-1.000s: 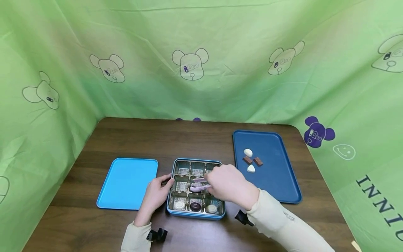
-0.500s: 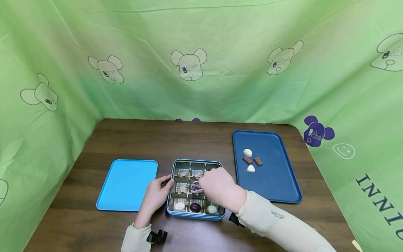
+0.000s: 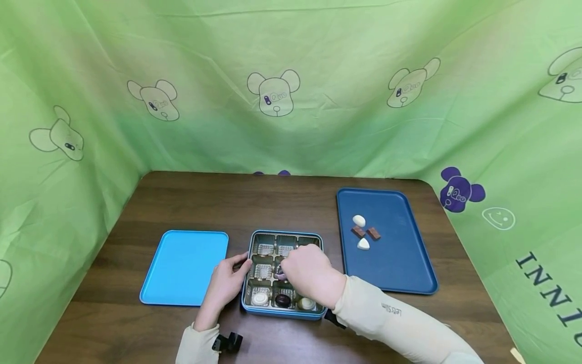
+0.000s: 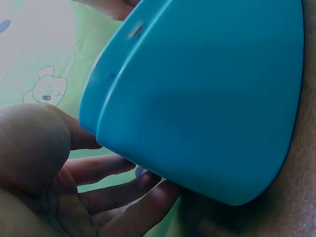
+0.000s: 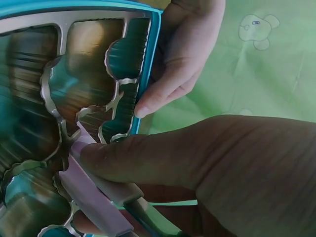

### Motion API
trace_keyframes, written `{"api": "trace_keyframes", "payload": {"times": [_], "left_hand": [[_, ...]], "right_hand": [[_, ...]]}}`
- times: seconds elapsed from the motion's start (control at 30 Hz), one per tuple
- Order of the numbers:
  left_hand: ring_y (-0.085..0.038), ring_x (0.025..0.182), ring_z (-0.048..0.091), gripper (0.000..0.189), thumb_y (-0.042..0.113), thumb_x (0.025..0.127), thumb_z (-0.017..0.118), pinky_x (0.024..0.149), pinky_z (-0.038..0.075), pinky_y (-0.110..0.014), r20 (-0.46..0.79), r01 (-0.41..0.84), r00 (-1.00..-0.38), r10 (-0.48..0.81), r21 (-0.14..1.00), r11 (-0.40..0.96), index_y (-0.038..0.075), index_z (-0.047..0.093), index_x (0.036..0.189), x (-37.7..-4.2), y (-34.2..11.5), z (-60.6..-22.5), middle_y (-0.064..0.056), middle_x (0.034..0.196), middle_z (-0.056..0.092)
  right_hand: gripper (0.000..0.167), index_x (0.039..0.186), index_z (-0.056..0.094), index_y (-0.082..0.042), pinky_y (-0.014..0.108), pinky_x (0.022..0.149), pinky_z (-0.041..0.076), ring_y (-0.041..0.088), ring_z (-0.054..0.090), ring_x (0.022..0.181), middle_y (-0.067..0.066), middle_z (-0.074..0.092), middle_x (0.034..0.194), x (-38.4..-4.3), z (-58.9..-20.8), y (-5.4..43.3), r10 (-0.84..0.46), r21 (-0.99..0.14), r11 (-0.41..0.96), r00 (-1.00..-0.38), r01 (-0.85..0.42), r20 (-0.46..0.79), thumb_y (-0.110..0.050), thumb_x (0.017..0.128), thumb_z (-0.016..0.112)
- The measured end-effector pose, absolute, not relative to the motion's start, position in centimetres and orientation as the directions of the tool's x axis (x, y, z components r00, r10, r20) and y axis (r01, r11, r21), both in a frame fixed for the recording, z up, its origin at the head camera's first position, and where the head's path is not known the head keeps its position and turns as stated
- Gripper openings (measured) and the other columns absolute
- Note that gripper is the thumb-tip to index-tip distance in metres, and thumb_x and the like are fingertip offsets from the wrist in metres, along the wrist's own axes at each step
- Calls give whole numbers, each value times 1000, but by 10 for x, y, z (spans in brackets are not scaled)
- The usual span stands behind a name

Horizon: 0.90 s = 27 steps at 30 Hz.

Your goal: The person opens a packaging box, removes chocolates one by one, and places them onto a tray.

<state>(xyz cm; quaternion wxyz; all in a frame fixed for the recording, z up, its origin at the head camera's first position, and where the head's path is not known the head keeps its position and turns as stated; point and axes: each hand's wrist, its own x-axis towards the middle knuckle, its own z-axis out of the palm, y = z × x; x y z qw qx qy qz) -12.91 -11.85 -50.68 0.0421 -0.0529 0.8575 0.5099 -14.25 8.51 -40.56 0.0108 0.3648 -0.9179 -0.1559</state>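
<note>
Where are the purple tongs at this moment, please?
In the head view, the purple tongs show at the middle of the divided box, just left of the right hand, which holds them.

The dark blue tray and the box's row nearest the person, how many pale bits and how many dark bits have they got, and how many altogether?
Pale pieces on the tray: 2
Brown pieces on the tray: 2
Pale pieces in the box, nearest row: 2
Dark piece in the same row: 1
Total: 7
</note>
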Motion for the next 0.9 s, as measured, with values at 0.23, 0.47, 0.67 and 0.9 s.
{"api": "trace_keyframes", "payload": {"times": [0.23,0.47,0.67,0.9], "left_hand": [[-23,102,72,39,22,101,63,83,58,-43,-115,-127,-992,-55,872,472,-1,66,132,-129,-119,-505,-21,122,70],[-24,102,72,39,21,101,63,83,58,-41,-121,-131,-991,-51,875,467,-2,65,132,-129,-118,-505,-21,123,69],[-25,102,72,38,20,101,63,84,58,-42,-112,-124,-992,-52,874,471,-2,66,131,-129,-117,-505,-22,122,69],[-24,102,72,40,22,100,63,83,59,-41,-132,-141,-990,-54,876,461,-2,65,132,-129,-117,-504,-21,122,69]], "right_hand": [[22,64,70,-23,35,42,49,12,57,53,-6,63,60,-145,-405,84,-694,297,663,-713,-687,-99,-24,83,81],[18,65,69,-21,31,44,48,12,56,54,-6,63,62,-150,-403,89,-713,267,639,-686,-721,-145,-14,77,80],[19,63,67,-20,32,44,48,12,53,52,-5,63,63,-152,-402,94,-724,240,635,-674,-734,-146,-13,77,78],[25,60,63,-19,30,41,42,9,42,47,-6,56,57,-150,-400,100,-721,220,649,-681,-728,-128,-13,80,75]]}}
